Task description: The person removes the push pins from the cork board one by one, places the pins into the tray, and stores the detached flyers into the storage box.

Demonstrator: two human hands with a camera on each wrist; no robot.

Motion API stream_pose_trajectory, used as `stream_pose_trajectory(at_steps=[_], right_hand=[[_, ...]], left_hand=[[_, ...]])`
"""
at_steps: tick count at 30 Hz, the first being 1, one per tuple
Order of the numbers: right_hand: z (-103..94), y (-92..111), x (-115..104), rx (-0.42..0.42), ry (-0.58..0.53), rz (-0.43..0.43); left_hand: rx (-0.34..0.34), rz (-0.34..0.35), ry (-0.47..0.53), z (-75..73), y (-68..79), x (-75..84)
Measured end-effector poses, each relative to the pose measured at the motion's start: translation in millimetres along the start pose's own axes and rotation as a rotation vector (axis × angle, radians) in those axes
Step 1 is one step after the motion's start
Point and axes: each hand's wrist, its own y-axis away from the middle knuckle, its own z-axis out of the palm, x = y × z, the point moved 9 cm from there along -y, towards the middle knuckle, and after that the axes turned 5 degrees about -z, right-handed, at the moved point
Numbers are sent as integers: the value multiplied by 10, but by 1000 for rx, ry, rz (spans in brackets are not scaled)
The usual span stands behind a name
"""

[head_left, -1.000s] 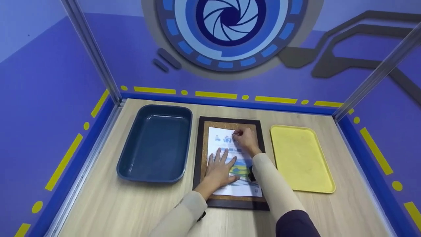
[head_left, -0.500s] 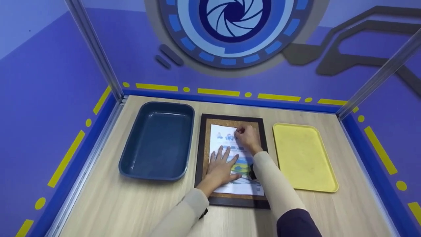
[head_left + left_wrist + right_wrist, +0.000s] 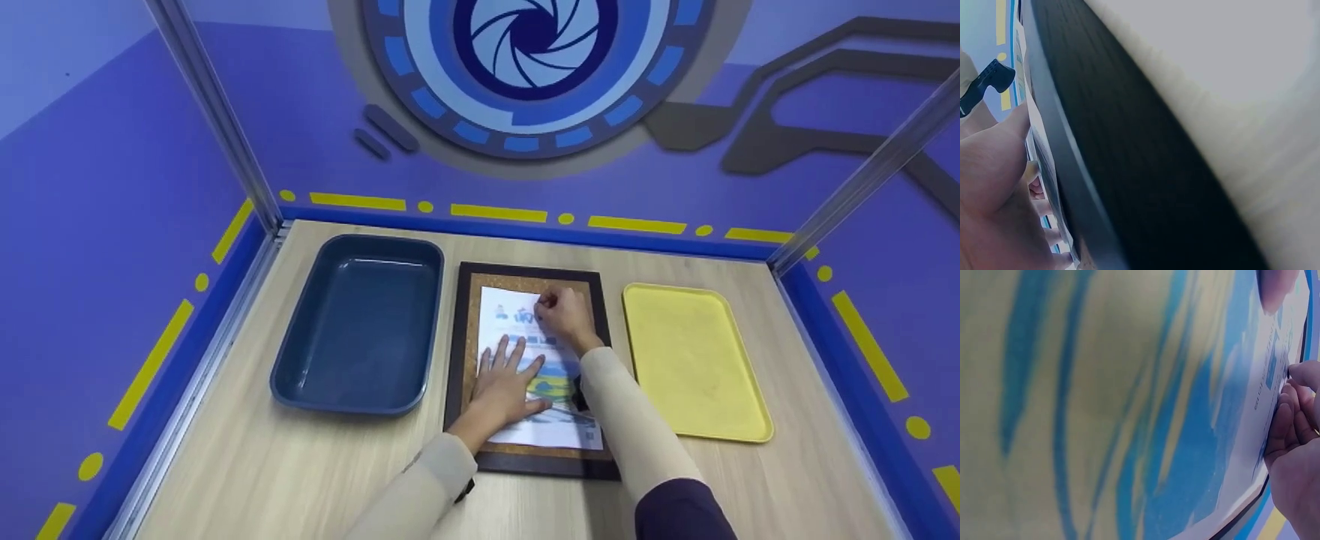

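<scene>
A printed paper sheet (image 3: 553,384), with blue lettering and a blue, yellow and green picture, lies on a cork board (image 3: 508,282) with a dark frame (image 3: 454,367). My left hand (image 3: 501,390) rests on the sheet's lower left with fingers spread. At the sheet's upper right corner, my right hand (image 3: 566,316) pinches a small dark thing between thumb and curled fingers. The right wrist view shows the right hand (image 3: 1297,433) at the paper's edge; what it pinches is mostly hidden. The left wrist view has the left hand (image 3: 994,185) beside the dark frame.
A deep dark blue tray (image 3: 360,330) stands left of the board. On the right lies a shallow yellow tray (image 3: 694,360), close to the right forearm. Blue-purple panels (image 3: 315,120) wall in the wooden table (image 3: 337,457) at the back and sides.
The head view shifts slightly. My left hand stays spread on the sheet. The right hand stays at the upper right corner; the dark thing seen at its fingertips earlier is now harder to see.
</scene>
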Motion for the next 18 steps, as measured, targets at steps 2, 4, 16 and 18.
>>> stream_pose_trajectory(at_steps=[2,4,16,18], right_hand=[[-4,-7,8,-3,14,-9],[-5,-13,10,-7,14,-13],[25,-56,-31,-60,64,-15],[37,-45,-16,-68,56,-2]], left_hand=[[3,5,6,-13,16,8],[4,5,6,0,13,7],[-34,-3,-56,-15,32,27],[-47,-5,-62,1,34,32]])
